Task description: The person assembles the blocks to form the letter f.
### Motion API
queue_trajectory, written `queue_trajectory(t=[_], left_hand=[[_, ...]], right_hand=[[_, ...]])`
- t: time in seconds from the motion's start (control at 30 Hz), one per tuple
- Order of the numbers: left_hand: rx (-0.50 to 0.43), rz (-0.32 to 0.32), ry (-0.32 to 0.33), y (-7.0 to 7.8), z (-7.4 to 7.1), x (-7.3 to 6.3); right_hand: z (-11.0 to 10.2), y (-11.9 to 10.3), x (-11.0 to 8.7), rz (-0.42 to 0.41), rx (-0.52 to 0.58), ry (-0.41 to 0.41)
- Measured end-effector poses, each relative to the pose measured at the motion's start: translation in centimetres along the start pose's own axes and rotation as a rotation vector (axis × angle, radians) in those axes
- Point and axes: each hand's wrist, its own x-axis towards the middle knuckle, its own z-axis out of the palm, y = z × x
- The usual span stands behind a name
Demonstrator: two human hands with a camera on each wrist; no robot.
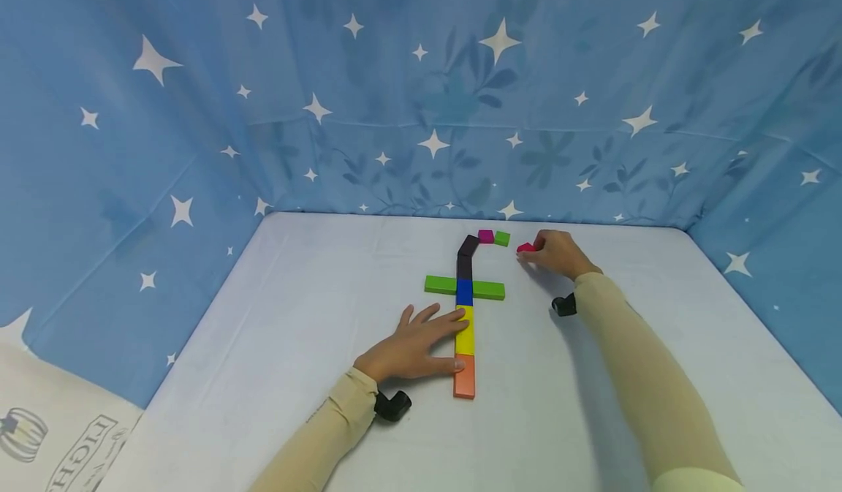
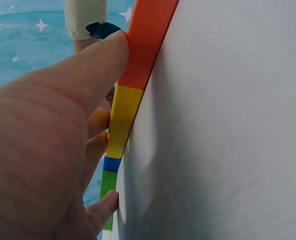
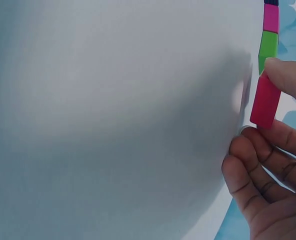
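In the head view a column of blocks lies flat: an orange block [image 1: 464,377], a yellow block [image 1: 465,340], a blue block [image 1: 464,292] and black blocks [image 1: 464,266] that bend right at the far end. Green blocks [image 1: 488,289] extend to either side of the blue one. My left hand [image 1: 421,344] rests with fingers spread on the column's left side, touching the yellow and orange blocks. My right hand [image 1: 558,252] pinches a red block [image 3: 266,101] between thumb and forefinger, right of a magenta block [image 1: 485,237] and a small green block [image 1: 502,238].
A white cloth [image 1: 316,294] covers the table. Blue curtains [image 1: 368,75] with white stars hang behind it and along both sides. Pale fabric with printed lettering [image 1: 82,452] lies at the lower left. Black wrist cameras [image 1: 393,406] sit under both wrists.
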Motion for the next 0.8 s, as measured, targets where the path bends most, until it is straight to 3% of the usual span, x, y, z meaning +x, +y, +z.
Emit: queue_trajectory(t=[0.8], left_hand=[[-0.017,0.009,0.001,-0.1,-0.1,0.0]], right_hand=[[1.7,-2.0,1.3,0.049,-0.005,0.043]])
